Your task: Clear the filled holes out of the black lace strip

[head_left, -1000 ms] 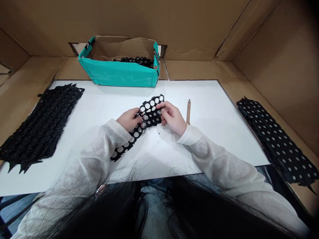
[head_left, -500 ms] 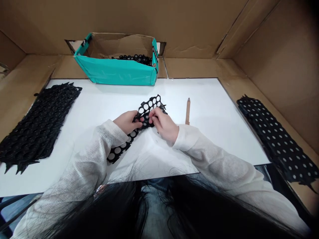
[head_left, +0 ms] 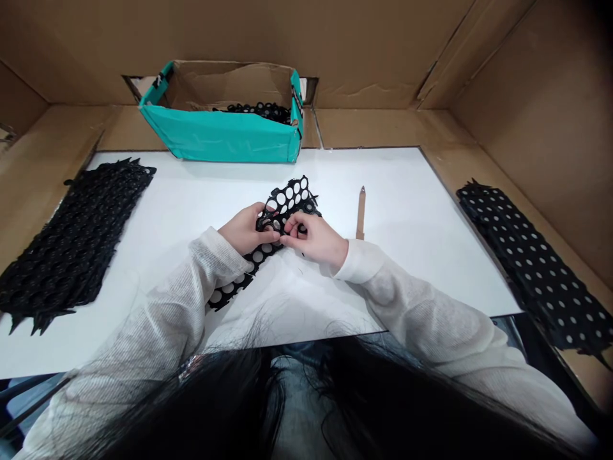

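A black perforated strip (head_left: 293,195) with round holes lies diagonally on the white board (head_left: 191,198) in the middle. My left hand (head_left: 246,230) grips its middle from the left, fingers curled on it. My right hand (head_left: 313,237) pinches the same spot from the right, its fingertips meeting those of the left hand. The strip's near end runs under my left sleeve.
A teal box (head_left: 225,137) holding black ring pieces stands at the back. A stack of black perforated strips (head_left: 71,243) lies at the left. Another black strip with white dots (head_left: 531,262) lies at the right. A brown pencil-like stick (head_left: 361,214) rests right of my hands. Cardboard walls surround everything.
My right hand has slid left along the strip toward my left hand, and the fingertips now meet. The strip's far end has bent up a little.
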Demonstrator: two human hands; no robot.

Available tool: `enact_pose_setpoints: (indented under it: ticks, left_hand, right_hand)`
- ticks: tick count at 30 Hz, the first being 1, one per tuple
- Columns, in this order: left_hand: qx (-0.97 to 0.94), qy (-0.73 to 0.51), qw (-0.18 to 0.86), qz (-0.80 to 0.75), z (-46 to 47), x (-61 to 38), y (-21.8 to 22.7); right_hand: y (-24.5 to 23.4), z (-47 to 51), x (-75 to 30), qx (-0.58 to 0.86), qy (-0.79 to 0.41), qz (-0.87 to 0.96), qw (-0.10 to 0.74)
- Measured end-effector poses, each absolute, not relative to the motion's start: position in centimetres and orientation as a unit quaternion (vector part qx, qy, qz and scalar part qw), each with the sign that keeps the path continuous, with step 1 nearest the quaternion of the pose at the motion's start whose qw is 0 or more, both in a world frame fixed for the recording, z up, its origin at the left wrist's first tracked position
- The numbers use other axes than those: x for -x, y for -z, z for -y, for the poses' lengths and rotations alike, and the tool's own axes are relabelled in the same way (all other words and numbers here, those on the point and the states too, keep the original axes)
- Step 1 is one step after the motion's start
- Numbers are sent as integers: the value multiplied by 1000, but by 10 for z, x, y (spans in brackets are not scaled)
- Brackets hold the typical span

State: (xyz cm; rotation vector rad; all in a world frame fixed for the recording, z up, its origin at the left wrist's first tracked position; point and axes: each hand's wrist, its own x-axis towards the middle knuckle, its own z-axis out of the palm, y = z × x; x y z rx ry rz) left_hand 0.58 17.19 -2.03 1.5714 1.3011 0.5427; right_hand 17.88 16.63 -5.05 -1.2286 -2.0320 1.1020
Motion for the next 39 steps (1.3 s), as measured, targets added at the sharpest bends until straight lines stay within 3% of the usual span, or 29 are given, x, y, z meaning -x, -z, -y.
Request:
enact_pose_setpoints:
  ticks: [4,12,19,25,35,39]
  left_hand:
    - [-618,-214,532,-538,-170,-8,21]
    - [-569,-212,586,-536,-178,0,28]
    - [-557,-194,599,-541,-179,1,28]
    - [-593,-159,589,-525,-179,4,23]
    - [-632,-208,516,-540,-177,-1,29]
    - [-635,-213,506,-544,-175,-4,29]
  right_hand:
    - [49,-172,-180,456,-430,735,257]
    - [66,-179,-177,524,-451,610,387]
    - [62,-177,-176,511,-511,551,416]
    - [55,-200,-202,558,-457,441,534]
    - [58,-180,-185,473,-563,549,397]
    - [63,-179,-186,461,-512,625,366]
